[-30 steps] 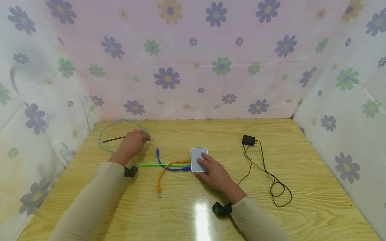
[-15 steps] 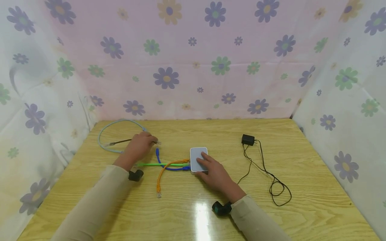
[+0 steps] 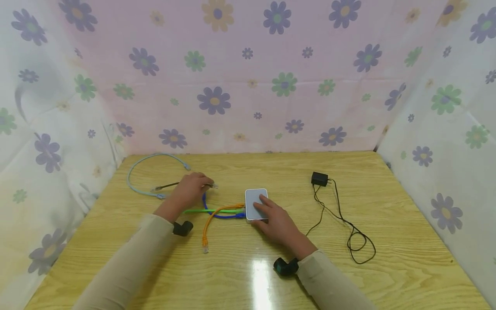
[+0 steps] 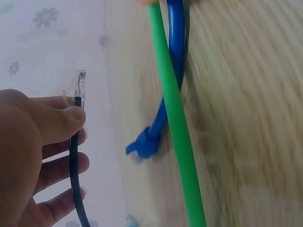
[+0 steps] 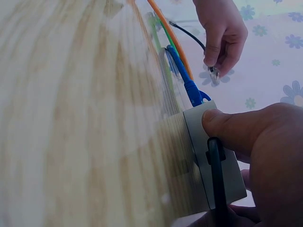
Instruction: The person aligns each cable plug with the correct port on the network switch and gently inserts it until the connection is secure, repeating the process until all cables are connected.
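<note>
In the head view, my left hand (image 3: 190, 189) is over the left-middle of the table, pinching a black Ethernet cable (image 4: 74, 165) just behind its clear plug (image 4: 80, 80). The other end of that cable trails left. My right hand (image 3: 277, 219) holds a small white-and-grey network switch (image 3: 252, 202), fingers on its top and thumb (image 5: 222, 125) on the near side. A blue cable (image 3: 222, 217), an orange cable (image 3: 211, 218) and a green cable (image 3: 193, 211) run into the switch's left side. A black power lead (image 5: 217, 175) enters the side under my thumb.
A light-blue Ethernet cable (image 3: 133, 165) lies looped at the table's back left. To the right are a black power adapter (image 3: 319, 178) and its coiled thin cord (image 3: 358, 241). Flowered cloth (image 3: 248, 86) walls the table at the back and both sides.
My left hand has moved right, carrying the black cable toward the switch; its plug is now above the blue cable's loose end. My right hand has stayed on the switch.
</note>
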A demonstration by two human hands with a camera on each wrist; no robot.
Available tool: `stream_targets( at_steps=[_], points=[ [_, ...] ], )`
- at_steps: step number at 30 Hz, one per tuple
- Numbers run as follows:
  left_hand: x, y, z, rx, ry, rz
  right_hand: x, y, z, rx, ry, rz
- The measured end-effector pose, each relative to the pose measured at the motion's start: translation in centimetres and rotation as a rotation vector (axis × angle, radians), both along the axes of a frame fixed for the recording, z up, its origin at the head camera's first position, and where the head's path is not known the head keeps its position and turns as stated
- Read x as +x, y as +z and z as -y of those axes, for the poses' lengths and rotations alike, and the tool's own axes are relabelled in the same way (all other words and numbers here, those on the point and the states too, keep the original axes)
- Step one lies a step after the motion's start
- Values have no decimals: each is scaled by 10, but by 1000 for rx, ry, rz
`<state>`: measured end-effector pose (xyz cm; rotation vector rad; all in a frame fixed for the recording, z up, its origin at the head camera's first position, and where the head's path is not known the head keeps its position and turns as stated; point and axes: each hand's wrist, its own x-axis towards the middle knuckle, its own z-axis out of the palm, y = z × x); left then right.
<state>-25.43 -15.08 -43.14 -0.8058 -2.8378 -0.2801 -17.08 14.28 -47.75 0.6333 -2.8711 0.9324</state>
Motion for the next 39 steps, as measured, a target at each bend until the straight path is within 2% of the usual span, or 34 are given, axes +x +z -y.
stream_targets(
  at_steps=[8,22,28,35,39],
  points=[
    [2,-3,-12,24,-59,-2,0,2,0,-6,2,12],
    [10,-7,-31,50,-77,36,1,2,1,8,-1,14],
    [13,-8,-38,75,-83,76,2,3,1,2,7,4],
    [15,-8,-45,143,-75,165,-1,1,1,13,4,2],
    [15,-9,-48,146,-74,175,-1,0,1,16,1,5]
  ],
)
